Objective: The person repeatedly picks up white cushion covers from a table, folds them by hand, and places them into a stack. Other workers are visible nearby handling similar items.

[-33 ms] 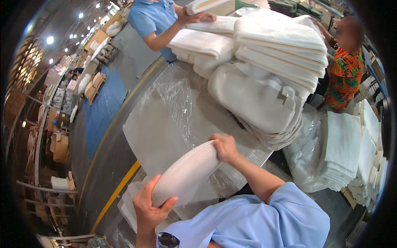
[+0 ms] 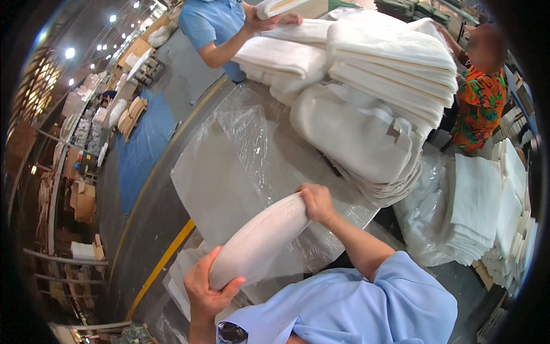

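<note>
Between my two hands, a thick, folded white felt-like cloth point(image 2: 260, 238) is held up off the table, bent into a curve. My left hand point(image 2: 209, 284) grips its lower left end, thumb on the near side and fingers on the far side. My right hand point(image 2: 316, 203) is closed round the upper right end. Beneath the cloth lies a grey table point(image 2: 209, 178) with clear plastic film point(image 2: 246, 140) on it. Beyond my right hand, a stack of pale rounded felt pieces point(image 2: 355, 135) sits on the table.
Folded white cloths point(image 2: 395, 63) are piled at the far side. A co-worker in a blue shirt point(image 2: 212, 28) holds a white cloth there; another person in a patterned shirt point(image 2: 481, 109) stands right. More white stacks point(image 2: 472, 200) and bagged cloth point(image 2: 421, 206) are at right.
The cloth's right end and my right hand have shifted very slightly to the right. My left hand keeps its grip in nearly the same place.
</note>
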`<state>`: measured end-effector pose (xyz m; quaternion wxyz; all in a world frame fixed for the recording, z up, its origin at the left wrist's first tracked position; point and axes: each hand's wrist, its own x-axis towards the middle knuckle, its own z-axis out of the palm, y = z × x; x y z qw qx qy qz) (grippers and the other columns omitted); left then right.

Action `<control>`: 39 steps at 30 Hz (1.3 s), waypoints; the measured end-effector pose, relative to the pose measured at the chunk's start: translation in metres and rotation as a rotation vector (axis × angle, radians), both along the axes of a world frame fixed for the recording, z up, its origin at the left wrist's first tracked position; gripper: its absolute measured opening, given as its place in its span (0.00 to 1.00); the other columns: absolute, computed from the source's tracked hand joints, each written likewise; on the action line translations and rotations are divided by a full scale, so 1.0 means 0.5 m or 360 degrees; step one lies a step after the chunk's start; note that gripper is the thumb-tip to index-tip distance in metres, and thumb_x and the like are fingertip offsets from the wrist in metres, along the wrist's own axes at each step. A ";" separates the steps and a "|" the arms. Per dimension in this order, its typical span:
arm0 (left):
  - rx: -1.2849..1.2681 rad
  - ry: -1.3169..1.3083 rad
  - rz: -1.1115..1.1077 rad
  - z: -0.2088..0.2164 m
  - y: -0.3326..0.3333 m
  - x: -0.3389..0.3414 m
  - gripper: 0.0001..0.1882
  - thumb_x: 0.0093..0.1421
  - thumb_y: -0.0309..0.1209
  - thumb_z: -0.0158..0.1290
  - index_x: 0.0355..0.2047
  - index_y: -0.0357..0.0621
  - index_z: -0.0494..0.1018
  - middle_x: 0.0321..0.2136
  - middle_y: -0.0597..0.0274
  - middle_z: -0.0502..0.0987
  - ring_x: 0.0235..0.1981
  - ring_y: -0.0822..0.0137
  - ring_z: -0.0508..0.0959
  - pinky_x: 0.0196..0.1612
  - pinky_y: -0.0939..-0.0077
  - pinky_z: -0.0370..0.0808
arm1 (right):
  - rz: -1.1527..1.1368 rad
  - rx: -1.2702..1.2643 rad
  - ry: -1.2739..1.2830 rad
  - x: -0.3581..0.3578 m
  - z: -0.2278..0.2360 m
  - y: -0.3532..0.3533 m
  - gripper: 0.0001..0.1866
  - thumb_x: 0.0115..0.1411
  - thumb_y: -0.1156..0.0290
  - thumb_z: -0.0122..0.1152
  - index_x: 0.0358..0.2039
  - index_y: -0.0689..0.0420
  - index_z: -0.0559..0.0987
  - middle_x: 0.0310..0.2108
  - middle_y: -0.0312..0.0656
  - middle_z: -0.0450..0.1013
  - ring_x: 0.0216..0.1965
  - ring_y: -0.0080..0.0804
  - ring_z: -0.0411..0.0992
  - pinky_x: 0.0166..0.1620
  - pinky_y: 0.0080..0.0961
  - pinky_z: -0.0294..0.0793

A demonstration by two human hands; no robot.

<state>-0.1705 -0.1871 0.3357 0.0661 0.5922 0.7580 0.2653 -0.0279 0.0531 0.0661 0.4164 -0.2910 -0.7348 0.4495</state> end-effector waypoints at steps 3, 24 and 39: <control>0.0092 -0.0084 0.0103 -0.052 -0.125 -0.031 0.44 0.48 0.49 0.77 0.57 0.36 0.73 0.42 0.47 0.84 0.42 0.51 0.86 0.46 0.61 0.82 | 0.0050 -0.0555 -0.0052 0.003 -0.102 0.014 0.32 0.74 0.42 0.43 0.39 0.58 0.84 0.33 0.56 0.79 0.36 0.52 0.79 0.43 0.43 0.76; -0.0783 -0.1316 -0.0208 -0.386 -0.285 -0.094 0.36 0.58 0.24 0.64 0.68 0.48 0.69 0.67 0.52 0.71 0.69 0.55 0.69 0.68 0.66 0.67 | 0.0046 -0.1851 0.0103 0.318 -0.039 -0.052 0.20 0.67 0.56 0.62 0.34 0.63 0.83 0.38 0.49 0.80 0.40 0.36 0.76 0.46 0.30 0.76; -0.1200 -0.0626 0.0042 -0.598 0.061 -0.050 0.30 0.62 0.55 0.60 0.48 0.38 0.77 0.39 0.42 0.84 0.47 0.42 0.83 0.51 0.50 0.77 | 0.0623 -0.1432 -0.1503 0.121 -0.030 0.003 0.18 0.71 0.59 0.57 0.56 0.54 0.79 0.30 0.45 0.78 0.24 0.36 0.80 0.23 0.36 0.73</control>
